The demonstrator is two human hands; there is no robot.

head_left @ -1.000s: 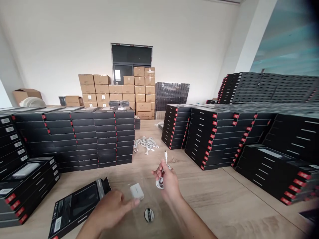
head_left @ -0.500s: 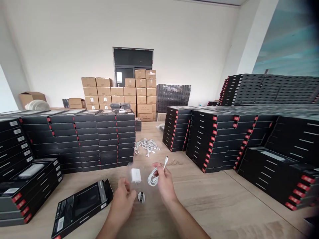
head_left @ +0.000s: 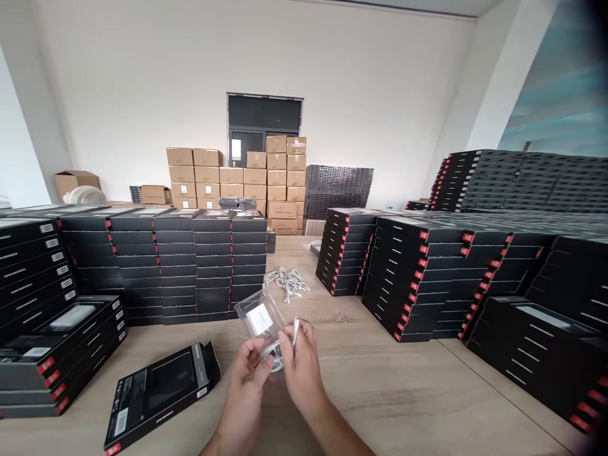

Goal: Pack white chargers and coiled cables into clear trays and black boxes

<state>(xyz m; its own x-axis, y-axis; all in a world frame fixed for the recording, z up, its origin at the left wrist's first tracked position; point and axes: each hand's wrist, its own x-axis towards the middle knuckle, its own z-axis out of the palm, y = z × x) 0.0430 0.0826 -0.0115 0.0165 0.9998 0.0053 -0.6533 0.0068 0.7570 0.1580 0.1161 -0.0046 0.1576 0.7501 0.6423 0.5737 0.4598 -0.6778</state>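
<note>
A clear plastic tray with a white charger block in it is held up over the table, tilted. My left hand is closed on the tray's near edge. Close beside it, my right hand grips a coiled white cable, which lies against the near part of the tray. One cable end sticks up by my right fingers. The round black-and-white item is hidden behind the hands or cable.
An open black box lies at the left. Tall stacks of black boxes stand left, with more stacks right. Several coiled white cables lie beyond my hands on the wooden table. Brown cartons are piled behind.
My left hand has taken hold of the clear tray, now raised and tilted. My right hand has brought the coiled cable left and down onto it. The view has shifted slightly.
</note>
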